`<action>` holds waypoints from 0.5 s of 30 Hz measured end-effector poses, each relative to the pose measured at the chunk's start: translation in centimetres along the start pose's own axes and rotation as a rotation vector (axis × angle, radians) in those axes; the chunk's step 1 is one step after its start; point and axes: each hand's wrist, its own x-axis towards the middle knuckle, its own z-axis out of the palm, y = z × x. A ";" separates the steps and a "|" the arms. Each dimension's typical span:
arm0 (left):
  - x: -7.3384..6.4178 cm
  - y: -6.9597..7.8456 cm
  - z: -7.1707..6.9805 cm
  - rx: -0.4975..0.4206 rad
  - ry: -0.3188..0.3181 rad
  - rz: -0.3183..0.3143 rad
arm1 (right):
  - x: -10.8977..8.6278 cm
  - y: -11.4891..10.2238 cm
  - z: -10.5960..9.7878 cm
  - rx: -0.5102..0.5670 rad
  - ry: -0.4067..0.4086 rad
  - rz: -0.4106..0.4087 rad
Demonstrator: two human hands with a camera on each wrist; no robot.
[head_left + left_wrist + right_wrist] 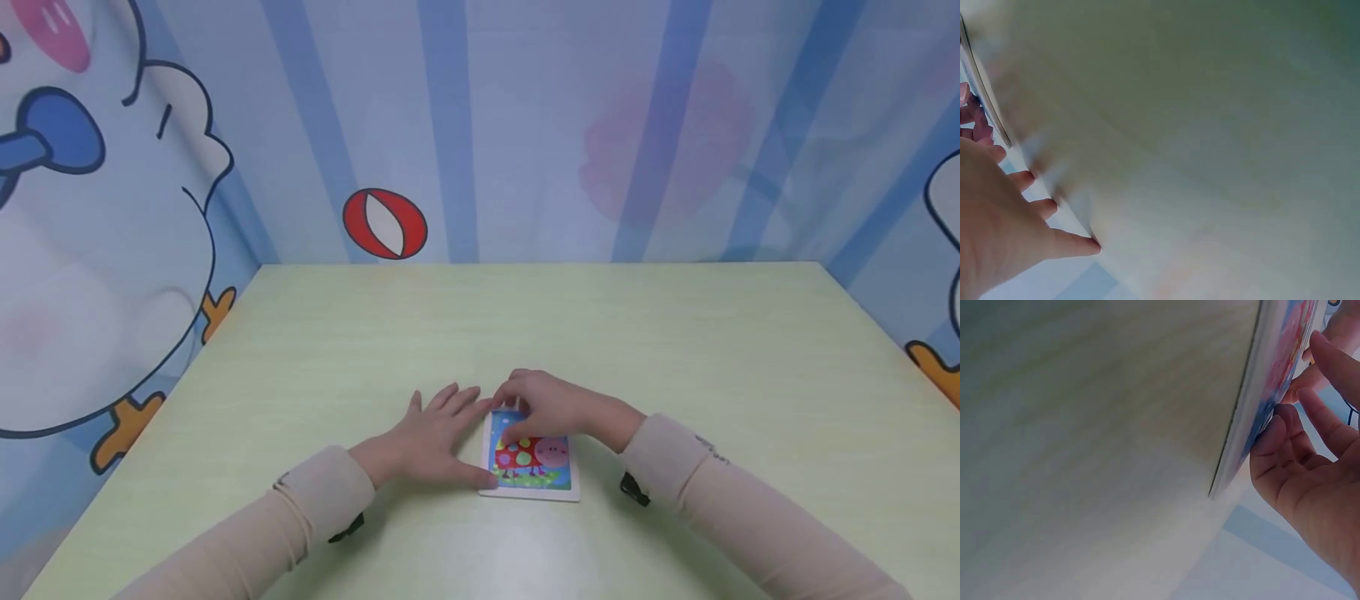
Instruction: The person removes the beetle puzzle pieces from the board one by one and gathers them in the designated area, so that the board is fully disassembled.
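Note:
A small flat picture board point(536, 479) with a white border lies on the table; its picture is a red ladybird with coloured spots on blue and green. Along its left side my left hand point(435, 446) lies spread, with the thumb at the lower left corner and the index finger near the upper left one. Over the upper part of the board is my right hand point(551, 404), its fingers bent down at the top left and its thumb apart from them on the picture. In the right wrist view, bent fingertips of the right hand point(1310, 456) touch the board's face point(1269, 394).
The pale green table point(360, 333) reaches back to a blue striped cloth wall point(525, 125) printed with a red and white ball point(385, 223). Printed cartoon figures cover the side walls.

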 end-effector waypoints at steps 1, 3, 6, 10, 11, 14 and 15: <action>0.0 0.0 0.0 0.001 -0.002 0.001 | 0.0 0.0 0.0 -0.005 -0.002 0.002; 0.0 0.0 0.0 0.005 -0.002 0.006 | 0.1 -0.1 0.0 -0.010 -0.004 0.006; 0.0 0.0 0.0 0.006 -0.006 0.009 | 0.1 -0.3 0.0 -0.008 -0.008 0.018; 0.0 -0.1 0.1 0.007 -0.012 0.007 | 0.2 -0.4 0.1 0.001 -0.009 0.032; 0.0 -0.1 0.1 0.003 -0.014 0.007 | 0.2 -0.4 0.1 0.002 -0.008 0.034; 0.0 -0.2 0.2 -0.003 -0.017 0.010 | 0.3 -0.3 0.3 0.007 -0.002 0.036; 0.0 -0.2 0.2 -0.006 -0.017 0.012 | 0.4 -0.2 0.4 0.009 0.000 0.037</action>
